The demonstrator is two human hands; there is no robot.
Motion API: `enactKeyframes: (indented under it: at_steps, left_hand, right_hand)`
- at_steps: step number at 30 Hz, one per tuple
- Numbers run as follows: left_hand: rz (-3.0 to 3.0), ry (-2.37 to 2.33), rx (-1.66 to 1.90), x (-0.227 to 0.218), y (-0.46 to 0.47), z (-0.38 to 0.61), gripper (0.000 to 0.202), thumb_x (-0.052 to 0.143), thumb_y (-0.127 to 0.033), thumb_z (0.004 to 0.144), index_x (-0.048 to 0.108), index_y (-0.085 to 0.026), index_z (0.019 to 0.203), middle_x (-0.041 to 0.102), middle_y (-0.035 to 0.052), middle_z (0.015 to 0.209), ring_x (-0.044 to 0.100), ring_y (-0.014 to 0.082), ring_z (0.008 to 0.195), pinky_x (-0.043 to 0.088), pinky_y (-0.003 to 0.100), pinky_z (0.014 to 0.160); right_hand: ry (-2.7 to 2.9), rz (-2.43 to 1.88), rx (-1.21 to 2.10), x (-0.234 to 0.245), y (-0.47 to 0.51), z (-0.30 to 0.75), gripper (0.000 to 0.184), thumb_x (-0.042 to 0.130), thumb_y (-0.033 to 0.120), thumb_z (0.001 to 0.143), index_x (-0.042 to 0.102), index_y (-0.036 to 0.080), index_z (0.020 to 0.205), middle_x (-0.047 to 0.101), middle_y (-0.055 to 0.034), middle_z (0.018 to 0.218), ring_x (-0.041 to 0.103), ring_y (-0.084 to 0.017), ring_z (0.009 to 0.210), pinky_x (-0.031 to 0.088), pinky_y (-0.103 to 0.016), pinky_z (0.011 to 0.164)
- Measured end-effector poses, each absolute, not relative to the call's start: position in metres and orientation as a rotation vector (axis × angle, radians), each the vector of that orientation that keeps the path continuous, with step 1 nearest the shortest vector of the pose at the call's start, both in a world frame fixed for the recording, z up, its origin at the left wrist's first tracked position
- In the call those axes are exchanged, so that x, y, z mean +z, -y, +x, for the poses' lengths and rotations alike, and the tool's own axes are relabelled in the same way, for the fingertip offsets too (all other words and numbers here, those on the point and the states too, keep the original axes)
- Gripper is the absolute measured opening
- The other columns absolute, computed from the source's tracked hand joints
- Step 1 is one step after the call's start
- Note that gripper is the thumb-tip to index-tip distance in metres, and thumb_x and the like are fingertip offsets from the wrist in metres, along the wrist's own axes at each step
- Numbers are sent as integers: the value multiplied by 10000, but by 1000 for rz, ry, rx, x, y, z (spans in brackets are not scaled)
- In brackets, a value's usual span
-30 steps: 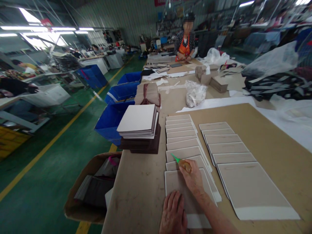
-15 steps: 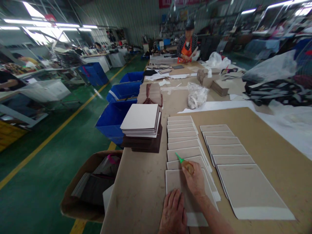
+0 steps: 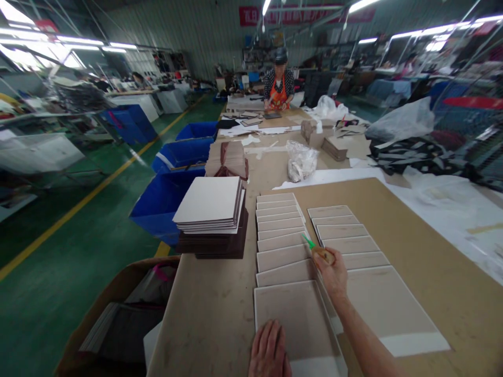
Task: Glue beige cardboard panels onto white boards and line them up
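My left hand [image 3: 269, 348] lies flat with fingers extended on the nearest grey-beige panel [image 3: 291, 306], close to its left edge. My right hand [image 3: 334, 275] is closed round a small squeeze glue bottle [image 3: 324, 255] with amber contents. Its green nozzle [image 3: 308, 241] points forward and left, over the right side of the left column of panels. I cannot tell whether the tip touches a panel. Overlapping panels [image 3: 280, 241] run away from me in that column. A second overlapping column [image 3: 349, 245] lies to the right, partly hidden by my right hand and forearm.
A stack of white-topped boards [image 3: 210, 201] stands at the table's left edge, before a tied bundle [image 3: 226, 158]. Blue bins [image 3: 161, 201] and a carton [image 3: 118, 277] flank the table. A plastic bag [image 3: 302, 161] lies ahead. A co-worker [image 3: 278, 86] stands at the far end.
My right hand has moved the glue bottle rightward across the left column, to its right side. My left hand stays on the nearest panel. The view has turned slightly right.
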State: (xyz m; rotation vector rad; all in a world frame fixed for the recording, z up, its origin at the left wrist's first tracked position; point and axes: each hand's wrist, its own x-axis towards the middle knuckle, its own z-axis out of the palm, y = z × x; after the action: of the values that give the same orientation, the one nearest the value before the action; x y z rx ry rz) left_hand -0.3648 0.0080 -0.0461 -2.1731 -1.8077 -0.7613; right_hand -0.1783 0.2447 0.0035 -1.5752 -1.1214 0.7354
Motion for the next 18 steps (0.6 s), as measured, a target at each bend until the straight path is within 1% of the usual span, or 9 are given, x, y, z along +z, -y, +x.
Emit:
enactKeyframes:
  at_steps: [4, 8, 10, 13, 15, 18]
  left_hand:
    - [-2135, 1806, -734, -53, -8, -370, 412, 532, -306, 841, 656, -218, 1225, 708, 42, 1220, 621, 229, 1147, 496, 398, 970]
    - [-2197, 1601, -584, -56, -12, -380, 405, 511, -235, 818, 684, -251, 1184, 731, 8, 1174, 649, 192, 1092, 516, 339, 912]
    - [-2134, 1595, -661, -59, -15, -380, 392, 486, -208, 809, 704, -263, 1130, 751, -2, 1112, 665, 181, 1043, 513, 330, 892]
    - [-2017, 1671, -843, -63, -16, -372, 374, 450, -215, 821, 714, -251, 1083, 764, 17, 1046, 676, 188, 1005, 498, 342, 906]
    - [-2016, 1698, -878, -63, -15, -368, 373, 443, -237, 834, 709, -240, 1095, 760, 31, 1062, 674, 198, 1027, 491, 352, 932]
    - [-2069, 1713, -820, -57, -12, -369, 379, 454, -270, 848, 703, -230, 1131, 748, 38, 1118, 666, 212, 1071, 502, 363, 943]
  right_hand:
    - [1176, -1652, 696, -4, -257, -177, 336, 697, 431, 878, 634, 163, 1072, 640, -39, 979, 616, -197, 866, 509, -412, 823]
    - [1234, -1658, 687, -7, -257, -179, 351, 707, 433, 864, 622, 165, 1074, 631, -43, 998, 610, -207, 893, 502, -422, 835]
    - [1283, -1638, 695, -7, -254, -183, 364, 718, 436, 849, 620, 165, 1072, 625, -43, 995, 604, -211, 901, 499, -424, 836]
    - [1382, -1571, 735, -5, -244, -199, 367, 719, 437, 840, 622, 169, 1071, 619, -44, 996, 597, -215, 915, 493, -426, 844]
    - [1435, -1523, 763, -2, -235, -217, 368, 712, 429, 840, 619, 169, 1082, 615, -50, 1014, 590, -222, 940, 484, -436, 866]
    - [1483, -1462, 801, 4, -224, -248, 355, 694, 409, 851, 611, 166, 1096, 607, -58, 1033, 582, -230, 971, 477, -443, 883]
